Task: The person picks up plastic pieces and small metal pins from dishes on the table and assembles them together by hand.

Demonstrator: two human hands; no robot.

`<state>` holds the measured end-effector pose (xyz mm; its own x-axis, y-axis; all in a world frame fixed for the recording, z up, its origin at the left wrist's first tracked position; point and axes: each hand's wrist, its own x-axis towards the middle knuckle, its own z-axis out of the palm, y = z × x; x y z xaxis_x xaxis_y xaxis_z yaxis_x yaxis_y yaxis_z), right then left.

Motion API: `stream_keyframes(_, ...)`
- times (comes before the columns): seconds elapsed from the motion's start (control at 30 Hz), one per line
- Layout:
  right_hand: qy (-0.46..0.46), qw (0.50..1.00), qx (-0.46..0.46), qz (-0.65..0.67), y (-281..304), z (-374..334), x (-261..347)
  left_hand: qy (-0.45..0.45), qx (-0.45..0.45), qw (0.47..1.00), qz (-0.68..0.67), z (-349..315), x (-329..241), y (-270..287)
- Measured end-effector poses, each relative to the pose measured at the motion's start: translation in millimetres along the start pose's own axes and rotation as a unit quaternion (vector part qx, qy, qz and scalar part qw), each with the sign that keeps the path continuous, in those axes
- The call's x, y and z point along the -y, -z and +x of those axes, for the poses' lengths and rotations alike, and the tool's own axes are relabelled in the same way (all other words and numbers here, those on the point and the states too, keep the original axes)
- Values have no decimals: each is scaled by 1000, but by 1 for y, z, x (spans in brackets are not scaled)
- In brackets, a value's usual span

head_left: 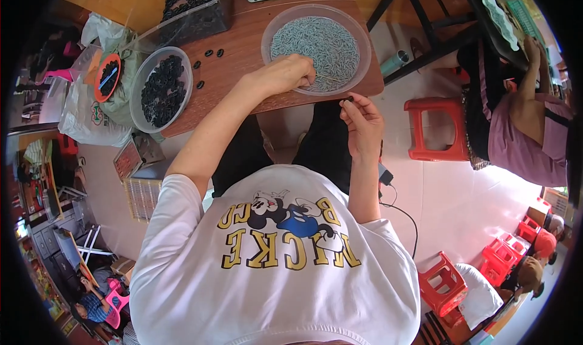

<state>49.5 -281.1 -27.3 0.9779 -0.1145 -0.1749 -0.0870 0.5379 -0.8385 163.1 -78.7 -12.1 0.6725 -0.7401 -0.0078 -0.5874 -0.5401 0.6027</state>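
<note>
Right hand (365, 126) pinches a black piece (348, 99), bowl (364, 49) just beyond, probably for easy reach; left hand (285, 74) bunched there, can't tell its grip.

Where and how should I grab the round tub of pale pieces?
Probably by the rim of the round tub, from the right: its circular wall stands uncovered there, while the left hand crosses its near left side.
</note>
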Motion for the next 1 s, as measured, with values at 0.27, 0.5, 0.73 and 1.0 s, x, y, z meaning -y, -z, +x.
stream_keyframes(0.27, -6, 1000, 14, -15, -13, 4, 2, 72, -79, 975, -197, -17, -8, 12)
stream_keyframes(0.5, -10, 997, 59, -53, -51, 5, -1, 124, -229, 647, -717, -86, -20, 2)
stream_keyframes(0.73, -10, 982, 144, -119, -110, -7, -8, 143, -290, 556, -766, -130, -36, -11)
stream_keyframes(1.0, 5, 964, 183, -194, -146, -21, -19, 102, -332, 509, -788, -152, -41, -10)
